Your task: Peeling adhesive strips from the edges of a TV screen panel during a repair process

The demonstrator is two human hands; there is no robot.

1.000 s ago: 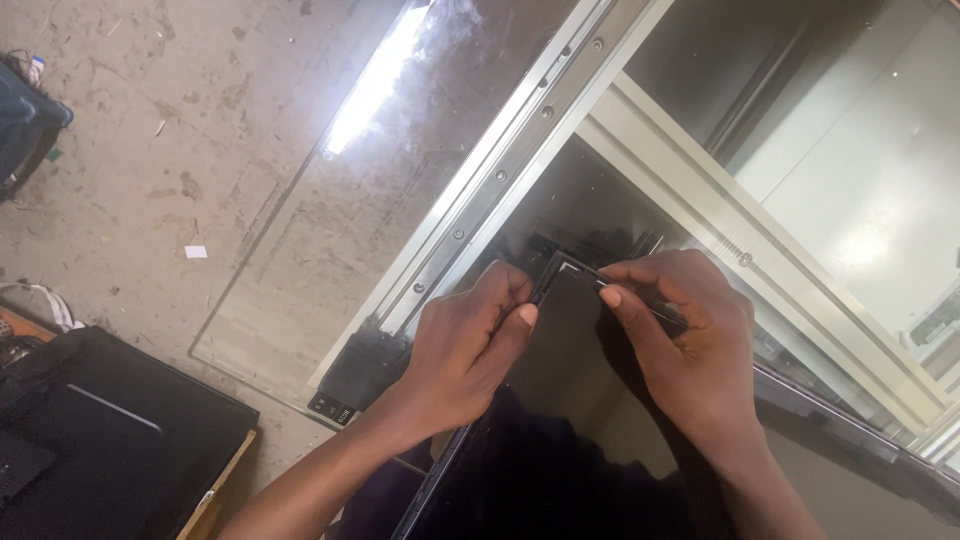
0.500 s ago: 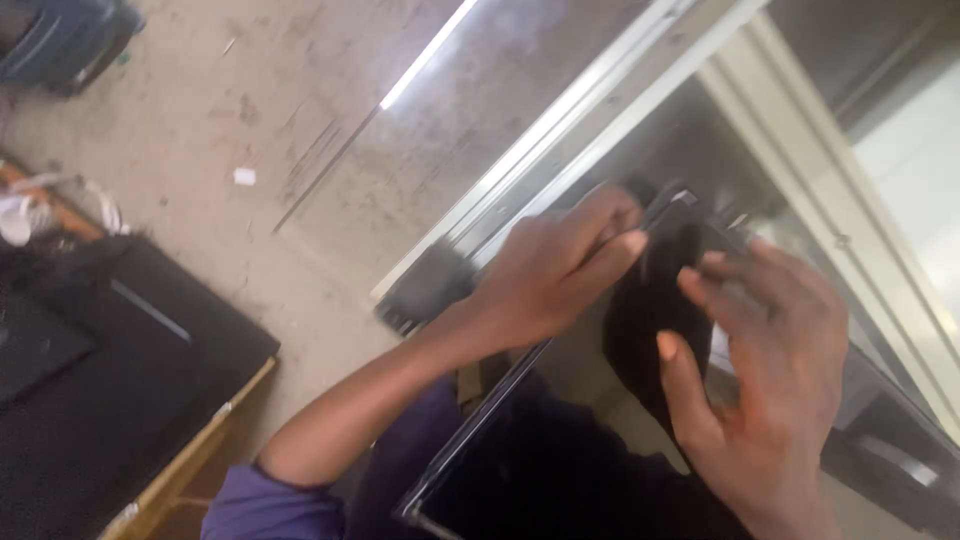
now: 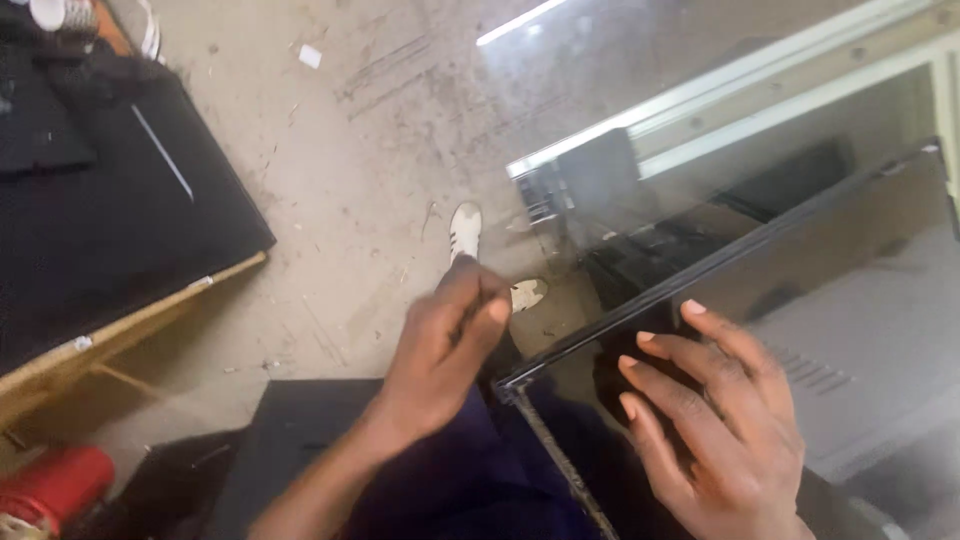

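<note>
A dark tinted glass pane [image 3: 820, 260] with a thin black edge strip lies tilted in front of me, its near corner [image 3: 512, 384] close to my body. My left hand [image 3: 440, 350] hovers just left of that corner, thumb and fingers pinched together; motion blur hides whether anything is between them. My right hand [image 3: 710, 420] rests flat on the glass just right of the corner, fingers spread and gripping nothing. A black strip [image 3: 560, 460] runs down from the corner towards my lap.
An aluminium frame [image 3: 740, 95] lies on the concrete floor beyond the pane. My white shoes [image 3: 465, 230] show below. A black-topped board on wooden legs [image 3: 110, 220] stands at left, a red object [image 3: 50, 485] at bottom left, and a dark box [image 3: 290, 430] by my left arm.
The view has swung left and down. My left hand has come off the pane's corner, and my right hand has gone from pinching the edge to lying flat on the glass.
</note>
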